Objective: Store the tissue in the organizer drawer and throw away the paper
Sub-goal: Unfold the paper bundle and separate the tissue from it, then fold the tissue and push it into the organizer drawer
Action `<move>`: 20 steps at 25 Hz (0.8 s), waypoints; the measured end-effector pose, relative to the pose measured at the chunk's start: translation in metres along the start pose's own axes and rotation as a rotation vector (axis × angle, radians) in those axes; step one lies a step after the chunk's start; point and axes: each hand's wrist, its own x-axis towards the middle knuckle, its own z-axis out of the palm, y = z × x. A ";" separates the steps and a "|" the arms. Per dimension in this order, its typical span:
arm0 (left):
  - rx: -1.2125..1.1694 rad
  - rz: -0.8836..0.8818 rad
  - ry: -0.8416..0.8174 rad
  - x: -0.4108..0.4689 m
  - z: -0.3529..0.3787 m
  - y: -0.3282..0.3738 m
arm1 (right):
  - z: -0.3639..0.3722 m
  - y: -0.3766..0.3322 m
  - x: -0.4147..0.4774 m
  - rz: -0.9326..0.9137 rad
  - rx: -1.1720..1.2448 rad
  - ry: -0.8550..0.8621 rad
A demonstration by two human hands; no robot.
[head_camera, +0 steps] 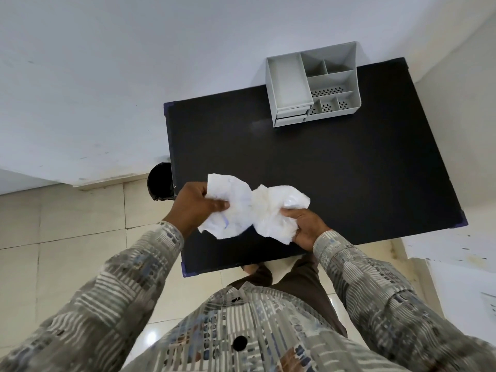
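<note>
The main risk was a mix-up: the two white pieces touched in the middle and looked much alike, so the wrong one could end up in the organizer (312,84) and the other in the bin. A loose corner could also snag on its neighbour as the hands parted, dragging one piece out of its grip and onto the floor. The drawer fronts at the organizer's near left looked closed, so one hand would have to free itself first, and a light crumpled sheet set down carelessly could slide off the worktop (335,170).

The left hand (194,204) was clenched on the paper (230,208), a stiff, sharply creased white sheet with faint blue marks. The right hand (306,228) grasped the tissue (271,210), softer, more finely wrinkled and slightly cream in tone, with one smoother bluish corner. Both were held just above the near part of the black worktop, well apart from the grey organizer at the far right corner. A dark round bin (159,183) stood on the floor just beside the worktop's left edge, near the left hand
</note>
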 end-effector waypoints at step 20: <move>0.251 -0.250 0.288 0.020 0.014 -0.081 | -0.010 -0.034 -0.076 -0.136 0.116 0.062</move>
